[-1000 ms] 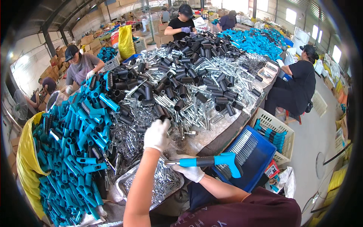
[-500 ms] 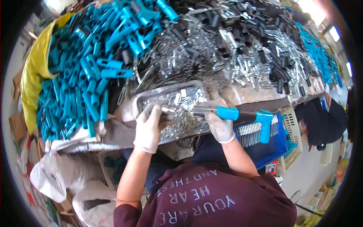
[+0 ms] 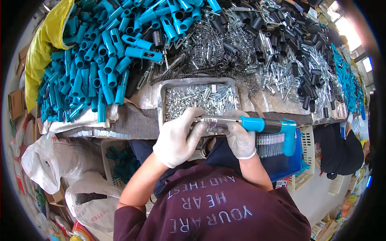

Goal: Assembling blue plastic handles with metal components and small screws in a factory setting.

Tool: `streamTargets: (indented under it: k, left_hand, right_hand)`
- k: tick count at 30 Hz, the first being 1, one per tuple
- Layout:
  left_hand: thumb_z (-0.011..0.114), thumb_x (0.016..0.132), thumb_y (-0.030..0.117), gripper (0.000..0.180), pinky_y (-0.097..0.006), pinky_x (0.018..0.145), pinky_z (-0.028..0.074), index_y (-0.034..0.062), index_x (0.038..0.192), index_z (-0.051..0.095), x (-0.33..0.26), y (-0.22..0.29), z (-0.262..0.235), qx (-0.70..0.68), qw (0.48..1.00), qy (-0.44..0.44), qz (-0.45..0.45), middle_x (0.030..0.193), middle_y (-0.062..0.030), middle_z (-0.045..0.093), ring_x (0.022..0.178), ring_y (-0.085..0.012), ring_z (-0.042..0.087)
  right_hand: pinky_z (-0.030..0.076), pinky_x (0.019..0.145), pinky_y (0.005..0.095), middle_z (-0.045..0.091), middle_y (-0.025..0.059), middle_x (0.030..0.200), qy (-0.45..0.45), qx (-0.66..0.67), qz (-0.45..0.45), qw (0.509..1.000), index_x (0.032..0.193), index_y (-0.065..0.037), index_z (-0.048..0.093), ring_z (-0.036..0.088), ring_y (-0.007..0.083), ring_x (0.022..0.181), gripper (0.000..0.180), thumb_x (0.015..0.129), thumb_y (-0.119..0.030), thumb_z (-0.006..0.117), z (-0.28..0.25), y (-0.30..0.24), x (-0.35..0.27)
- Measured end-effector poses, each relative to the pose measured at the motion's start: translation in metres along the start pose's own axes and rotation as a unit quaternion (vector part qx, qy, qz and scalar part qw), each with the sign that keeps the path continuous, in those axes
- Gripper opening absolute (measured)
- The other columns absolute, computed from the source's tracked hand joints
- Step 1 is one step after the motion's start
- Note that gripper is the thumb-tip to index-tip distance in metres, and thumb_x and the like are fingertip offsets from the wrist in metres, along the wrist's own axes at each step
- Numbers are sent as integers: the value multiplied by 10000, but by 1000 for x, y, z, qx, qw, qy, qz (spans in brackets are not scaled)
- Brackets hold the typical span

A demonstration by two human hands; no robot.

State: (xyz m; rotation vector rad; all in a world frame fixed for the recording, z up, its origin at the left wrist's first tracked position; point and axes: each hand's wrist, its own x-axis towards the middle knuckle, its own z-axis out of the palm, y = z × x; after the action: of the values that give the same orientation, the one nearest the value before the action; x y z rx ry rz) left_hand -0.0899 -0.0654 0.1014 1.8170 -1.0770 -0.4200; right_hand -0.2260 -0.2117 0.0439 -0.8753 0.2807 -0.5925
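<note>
A gun-shaped tool (image 3: 270, 126) with a teal and black body, a teal handle at its right end and a metal barrel lies level across the front of the tray. My gloved right hand (image 3: 241, 141) is closed around it just below the teal sleeve. My gloved left hand (image 3: 179, 138) pinches at the left tip of the metal barrel, thumb and fingers together. A slim metal part shows at those fingertips; whether it is separate from the barrel, I cannot tell. Behind both hands sits a metal tray (image 3: 161, 93) of small silvery fittings.
Teal tubes (image 3: 106, 86) are heaped at the left beside a yellow sack (image 3: 38, 74). Springs (image 3: 207, 48), black sleeves (image 3: 299, 78) and metal pins cover the table's back. A blue bin (image 3: 283, 166) holding rows of metal rods stands at my right, white bags (image 3: 60, 156) at my left.
My left hand has moved right from above the tray to the barrel's tip, its fingers closing there. The right hand still holds the tool. The view has shifted slightly.
</note>
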Motion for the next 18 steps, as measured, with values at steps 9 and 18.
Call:
streamTargets:
  k: [9, 18]
  left_hand:
    - [569, 970, 286, 292, -345, 632, 477, -2, 977, 610, 7, 3, -26, -118, 955, -214, -169, 739, -101, 594, 666, -209, 595]
    - [562, 984, 262, 273, -345, 562, 481, -10, 984, 584, 9, 7, -17, -80, 982, -147, -84, 661, -117, 601, 575, -252, 609]
  right_hand:
    - [574, 767, 303, 718, 173, 1011, -94, -139, 3, 986, 1090, 90, 647, 702, 193, 869, 337, 847, -117, 756, -1, -17, -5]
    - [610, 740, 328, 697, 198, 1022, -34, -35, 24, 999, 1144, 87, 596, 703, 237, 861, 377, 866, -130, 727, 2, -12, -10]
